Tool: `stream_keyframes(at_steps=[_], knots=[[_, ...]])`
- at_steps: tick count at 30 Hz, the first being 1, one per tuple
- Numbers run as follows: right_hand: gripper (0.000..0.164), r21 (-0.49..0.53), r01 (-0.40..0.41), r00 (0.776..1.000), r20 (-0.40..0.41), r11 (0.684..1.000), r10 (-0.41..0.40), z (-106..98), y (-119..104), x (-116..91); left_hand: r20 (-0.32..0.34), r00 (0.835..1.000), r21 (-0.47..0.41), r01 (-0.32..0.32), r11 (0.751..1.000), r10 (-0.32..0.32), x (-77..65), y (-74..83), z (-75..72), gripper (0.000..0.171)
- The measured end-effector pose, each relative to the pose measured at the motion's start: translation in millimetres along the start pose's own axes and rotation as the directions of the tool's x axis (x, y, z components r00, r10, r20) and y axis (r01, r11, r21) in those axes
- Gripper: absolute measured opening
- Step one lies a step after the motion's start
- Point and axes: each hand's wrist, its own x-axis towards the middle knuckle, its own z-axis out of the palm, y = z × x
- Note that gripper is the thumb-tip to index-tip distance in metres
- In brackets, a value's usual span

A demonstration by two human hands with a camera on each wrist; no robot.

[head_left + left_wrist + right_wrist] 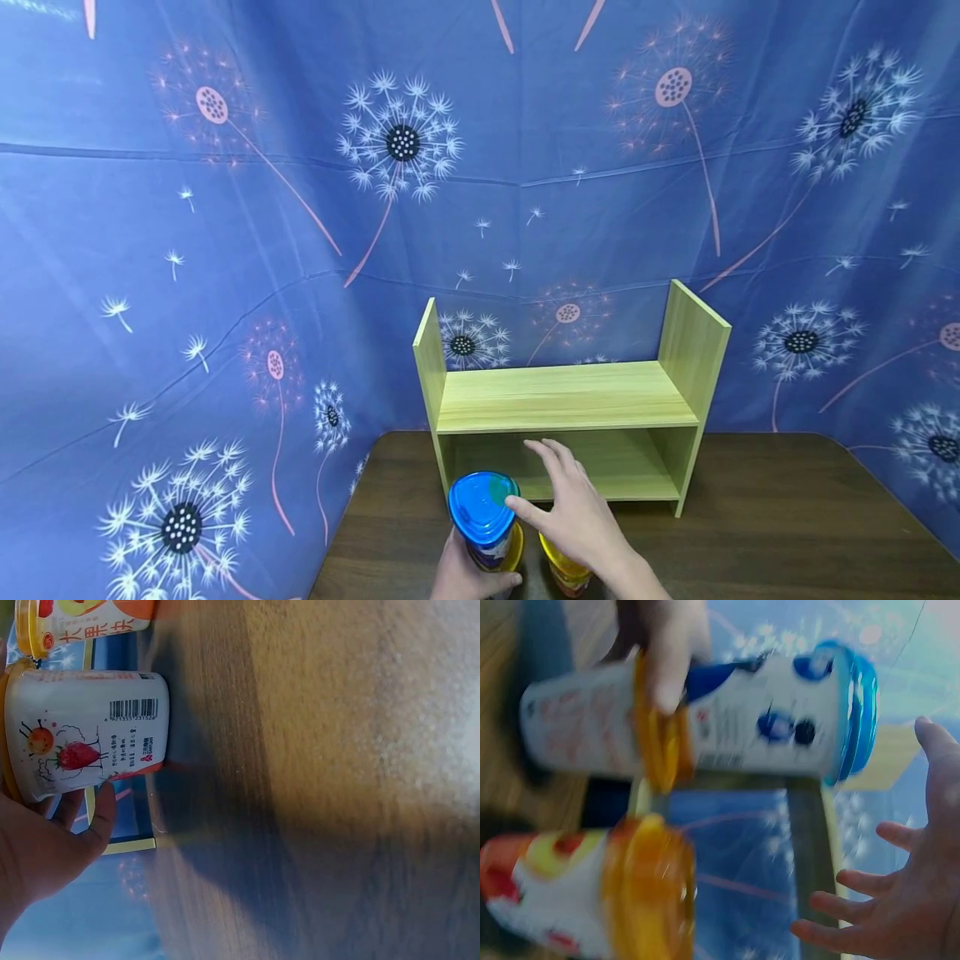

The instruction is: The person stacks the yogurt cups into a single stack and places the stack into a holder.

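A blue-lidded cup (483,508) stands on top of a white, fruit-printed cup with a yellow lid (585,712). My left hand (467,575) grips this stack, its thumb across the lower cup's yellow lid in the right wrist view. The left wrist view shows the lower cup's strawberry and barcode side; whether its base touches the table, I cannot tell. My right hand (577,508) is held with fingers spread beside the blue lid, apart from it in the right wrist view. Beneath that hand is a second yellow-lidded cup (567,571), partly hidden in the head view.
Behind the hands, a two-level wooden shelf (570,400) with raised side panels stands on the dark wooden table (795,517). A blue curtain (525,108) with dandelion prints hangs around the back and left of the table.
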Motion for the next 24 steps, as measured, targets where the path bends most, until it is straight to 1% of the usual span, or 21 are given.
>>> stream_keyframes(at_steps=[2,8,13,16,20,24], knots=[[0.080,-0.015,-0.015,1.000,0.006,1.000,0.015,-3.2,12.3,-2.2,0.000,1.000,0.008,0.007,1.000,-0.007,-0.1,0.7,0.5,0.099],[0.081,-0.005,-0.064,0.997,0.044,0.998,0.065,-3.5,40.4,-10.3,-0.012,0.997,0.038,0.070,0.997,-0.070,0.0,0.8,2.0,0.098],[0.087,-0.016,-0.060,0.996,0.065,0.998,0.061,6.5,58.0,-18.0,-0.010,0.996,0.024,0.090,0.996,-0.090,1.5,0.5,2.1,0.098],[0.091,-0.019,-0.042,0.996,0.083,0.999,0.044,14.6,67.9,-21.5,-0.010,0.997,0.028,0.081,0.996,-0.081,1.6,0.2,1.8,0.097],[0.094,0.012,-0.043,0.987,0.153,0.999,0.041,21.5,80.7,-24.4,-0.013,0.998,0.041,0.069,0.997,-0.068,0.7,0.4,2.0,0.097],[0.094,0.042,-0.051,0.976,0.215,0.998,0.041,24.5,91.0,-26.6,-0.011,0.997,0.032,0.083,0.996,-0.083,0.2,0.8,2.7,0.096]])
